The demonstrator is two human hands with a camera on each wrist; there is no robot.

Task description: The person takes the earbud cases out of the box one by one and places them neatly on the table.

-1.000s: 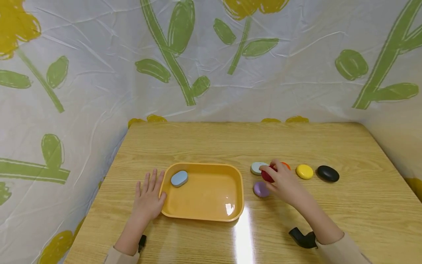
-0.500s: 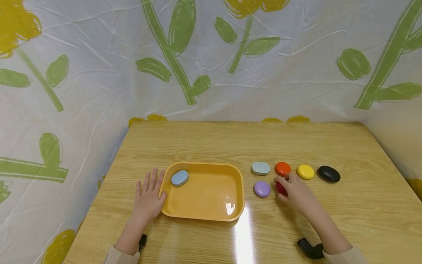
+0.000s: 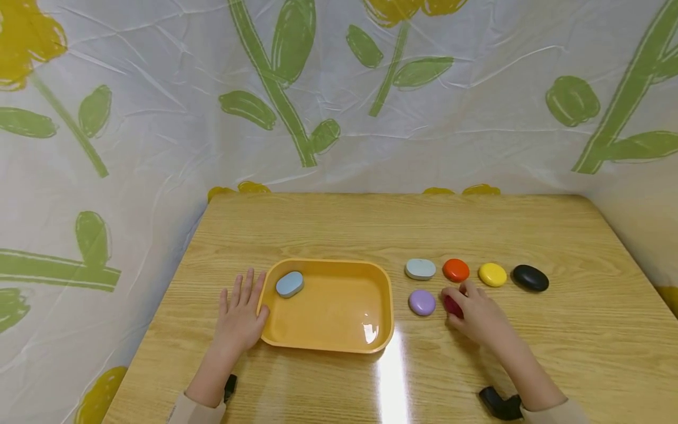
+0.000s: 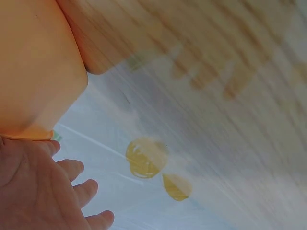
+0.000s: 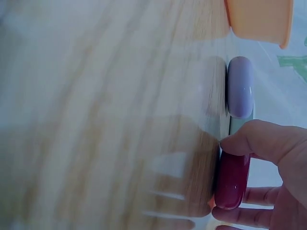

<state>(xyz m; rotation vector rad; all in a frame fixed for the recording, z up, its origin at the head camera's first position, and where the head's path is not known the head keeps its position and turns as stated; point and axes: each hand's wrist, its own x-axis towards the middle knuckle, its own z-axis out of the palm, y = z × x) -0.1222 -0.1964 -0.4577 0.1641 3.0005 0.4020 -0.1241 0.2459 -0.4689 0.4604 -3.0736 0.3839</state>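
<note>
My right hand (image 3: 479, 315) grips a glossy dark red pebble-shaped piece (image 5: 232, 182) between thumb and fingers, low at the table surface. In the head view this dark red piece is mostly covered by the fingers. Just left of it lies a purple round piece (image 3: 422, 302), and behind it an orange-red one (image 3: 456, 270). My left hand (image 3: 238, 321) lies with fingers straight along the left side of a yellow-orange tray (image 3: 328, 347), thumb at its rim. Inside the tray, near the back left corner, is a light blue oval piece (image 3: 289, 284).
Along the back row are a pale grey-green oval piece (image 3: 420, 269), a yellow round one (image 3: 492, 274) and a black oval one (image 3: 530, 278). A flower-printed sheet (image 3: 392, 147) hangs behind the wooden table (image 3: 339, 227). A black strap part (image 3: 500, 404) sticks out at the right wrist.
My right hand has carried the dark red piece right and toward me, from over the pale grey-green piece to beside the purple one. The left hand has stayed in place.
</note>
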